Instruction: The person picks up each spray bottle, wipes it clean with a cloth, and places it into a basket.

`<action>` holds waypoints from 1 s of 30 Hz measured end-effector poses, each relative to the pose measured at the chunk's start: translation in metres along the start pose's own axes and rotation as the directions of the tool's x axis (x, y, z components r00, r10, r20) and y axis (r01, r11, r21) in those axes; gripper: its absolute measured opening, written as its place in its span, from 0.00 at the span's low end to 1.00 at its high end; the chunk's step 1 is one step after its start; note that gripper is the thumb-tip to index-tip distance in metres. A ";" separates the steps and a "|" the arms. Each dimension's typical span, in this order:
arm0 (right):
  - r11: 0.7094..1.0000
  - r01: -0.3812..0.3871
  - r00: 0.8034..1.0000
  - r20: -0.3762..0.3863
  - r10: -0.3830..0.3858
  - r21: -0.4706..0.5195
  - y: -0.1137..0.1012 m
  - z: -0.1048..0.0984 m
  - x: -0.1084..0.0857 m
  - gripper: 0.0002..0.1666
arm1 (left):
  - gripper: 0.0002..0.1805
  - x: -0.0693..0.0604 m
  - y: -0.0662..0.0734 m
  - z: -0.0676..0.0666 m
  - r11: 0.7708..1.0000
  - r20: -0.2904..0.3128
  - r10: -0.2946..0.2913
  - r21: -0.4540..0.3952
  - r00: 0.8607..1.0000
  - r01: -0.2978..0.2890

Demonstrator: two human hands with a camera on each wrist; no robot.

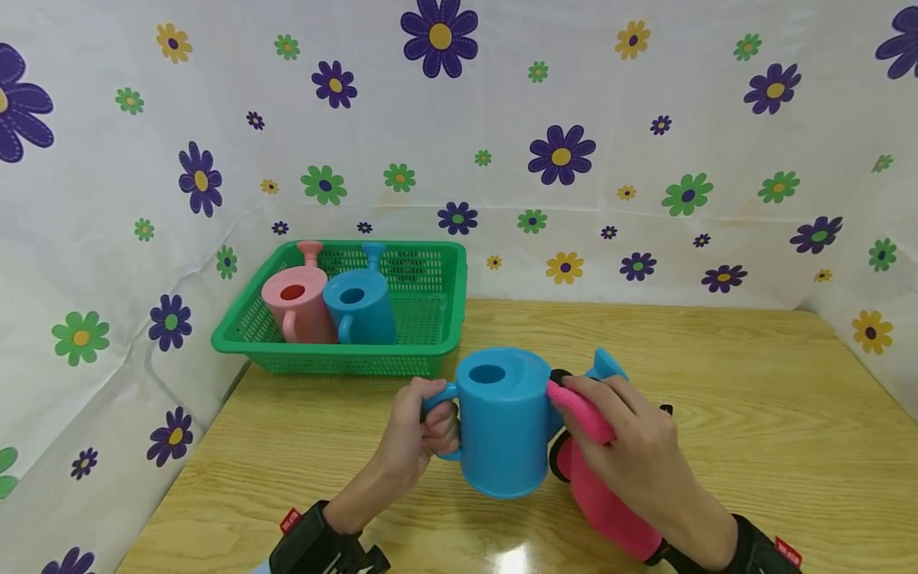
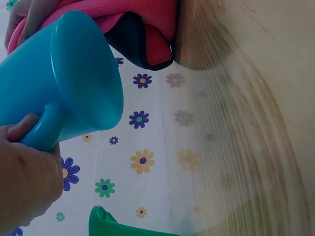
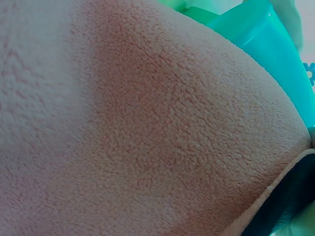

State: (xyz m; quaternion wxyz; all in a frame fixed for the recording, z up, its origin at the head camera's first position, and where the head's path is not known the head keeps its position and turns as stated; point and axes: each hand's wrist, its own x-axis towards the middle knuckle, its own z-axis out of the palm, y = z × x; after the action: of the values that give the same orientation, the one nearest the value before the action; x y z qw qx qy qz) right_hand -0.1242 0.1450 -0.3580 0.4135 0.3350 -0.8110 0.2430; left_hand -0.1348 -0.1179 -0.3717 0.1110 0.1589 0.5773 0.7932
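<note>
A blue watering can [image 1: 505, 438] is held upright in front of me, its spout turned to the right. My left hand [image 1: 409, 438] grips its handle, and the left wrist view shows the base of the can [image 2: 93, 73] lifted off the table. In my right hand [image 1: 641, 442] is a pink cloth [image 1: 610, 510] with black edging, pinched against the can's spout side. The cloth [image 3: 157, 123] fills most of the right wrist view and hides the right fingertips there.
A green basket [image 1: 337, 363] stands at the back left of the wooden table [image 1: 753, 422]. Inside it are a pink watering can [image 1: 304, 299] and another blue watering can [image 1: 369, 311]. A flower-patterned white curtain [image 1: 459, 127] hangs behind and along the sides.
</note>
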 end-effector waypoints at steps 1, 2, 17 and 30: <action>1.000 -0.006 1.000 0.000 0.006 -0.002 0.000 0.000 0.000 0.29 | 0.24 0.000 0.000 0.000 1.000 0.001 0.006 0.002 1.000 -0.006; 1.000 -0.011 1.000 0.000 0.011 -0.005 0.000 0.000 0.001 0.30 | 0.24 0.000 0.000 0.001 1.000 0.001 0.009 0.005 1.000 -0.009; 0.994 0.067 0.994 0.078 -0.073 0.081 0.001 0.002 -0.003 0.29 | 0.24 -0.001 0.001 0.001 0.999 -0.062 0.017 -0.039 0.998 -0.019; 0.983 0.124 0.973 0.176 -0.147 0.137 -0.001 0.003 -0.010 0.27 | 0.25 -0.002 0.005 -0.003 0.987 -0.220 -0.026 -0.158 0.975 -0.009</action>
State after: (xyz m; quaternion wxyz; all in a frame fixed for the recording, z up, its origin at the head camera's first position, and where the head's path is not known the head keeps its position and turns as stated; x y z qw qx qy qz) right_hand -0.1206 0.1457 -0.3675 0.3301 0.4359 -0.8045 0.2322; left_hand -0.1343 -0.1229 -0.3676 0.0617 0.0577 0.5223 0.8486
